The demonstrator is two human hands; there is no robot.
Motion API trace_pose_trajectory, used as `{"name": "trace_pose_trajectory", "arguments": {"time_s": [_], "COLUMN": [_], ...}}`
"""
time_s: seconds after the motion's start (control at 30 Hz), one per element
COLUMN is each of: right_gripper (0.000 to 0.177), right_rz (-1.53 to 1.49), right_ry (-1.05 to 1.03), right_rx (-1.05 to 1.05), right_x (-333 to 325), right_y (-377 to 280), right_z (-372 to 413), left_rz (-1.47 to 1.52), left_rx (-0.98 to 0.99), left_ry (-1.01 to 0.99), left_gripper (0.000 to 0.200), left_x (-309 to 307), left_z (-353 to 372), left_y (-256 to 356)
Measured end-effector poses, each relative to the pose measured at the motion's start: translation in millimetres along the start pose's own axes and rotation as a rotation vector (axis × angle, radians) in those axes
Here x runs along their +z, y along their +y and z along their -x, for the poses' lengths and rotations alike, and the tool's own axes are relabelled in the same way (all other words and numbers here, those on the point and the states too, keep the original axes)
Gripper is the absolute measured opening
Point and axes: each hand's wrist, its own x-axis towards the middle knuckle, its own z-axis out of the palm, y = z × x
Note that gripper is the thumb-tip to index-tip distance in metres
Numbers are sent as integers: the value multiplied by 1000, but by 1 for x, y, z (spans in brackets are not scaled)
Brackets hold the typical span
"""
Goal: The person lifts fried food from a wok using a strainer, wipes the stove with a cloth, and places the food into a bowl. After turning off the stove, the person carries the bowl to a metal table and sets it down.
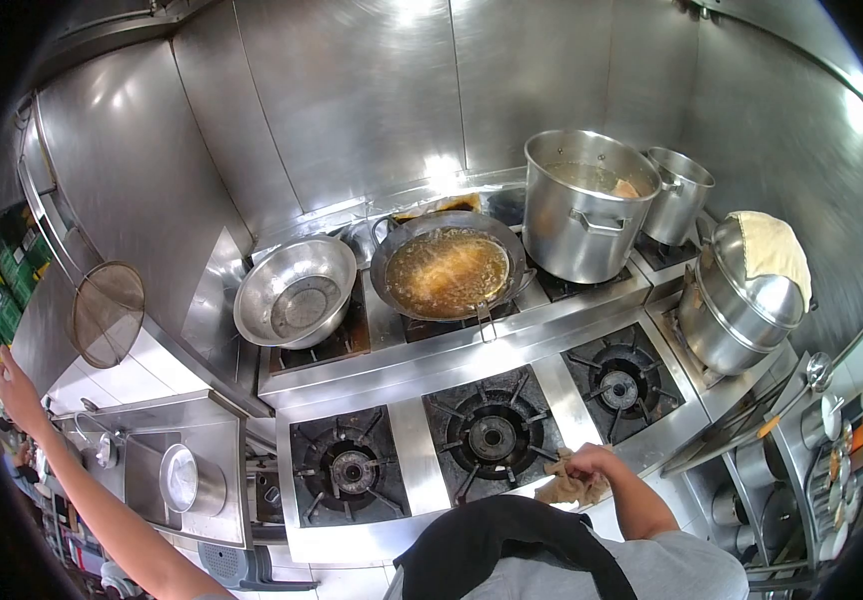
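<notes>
My right hand (589, 462) is closed around a crumpled brown cloth (567, 487), held low by the front edge of the stove (402, 530). At the far left my left arm is stretched out. My left hand (20, 392) is raised there with a finger pointing up, and nothing shows in it. Closest to that hand is a round mesh strainer (109, 314) hanging on the wall, a little to its right. Behind the front burners (493, 437), a wok (449, 270) holds bubbling oil with something golden brown in it. A wire handle (485, 322) sticks out over the wok's front rim.
Left of the wok stands a metal basin (297, 290). To its right are a large stockpot (587, 225) with liquid, a smaller pot (677, 195) and a lidded steamer (737, 310) under a yellow cloth (774, 250). A sink (142, 480) holds a metal pot (192, 480).
</notes>
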Motion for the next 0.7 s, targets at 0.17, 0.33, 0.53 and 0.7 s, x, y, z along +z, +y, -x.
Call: {"name": "trace_pose_trajectory", "arguments": {"time_s": [0.17,0.33,0.53,0.7], "right_gripper": [17,17,17,18], "right_rz": [-29,-16,-26,-20], "right_ry": [5,-13,-18,-12], "right_rx": [7,9,15,29], "right_x": [1,-1,1,0], "right_y": [3,0,3,2], "right_z": [-6,0,-7,-6], "left_rz": [-21,-22,-9,95], "left_rx": [32,21,8,-20], "left_ry": [-13,-23,-18,-8], "left_gripper": [70,70,68,67], "left_x": [-1,-2,-6,-7], "left_z": [0,1,4,4], "left_y": [-1,2,6,9]}}
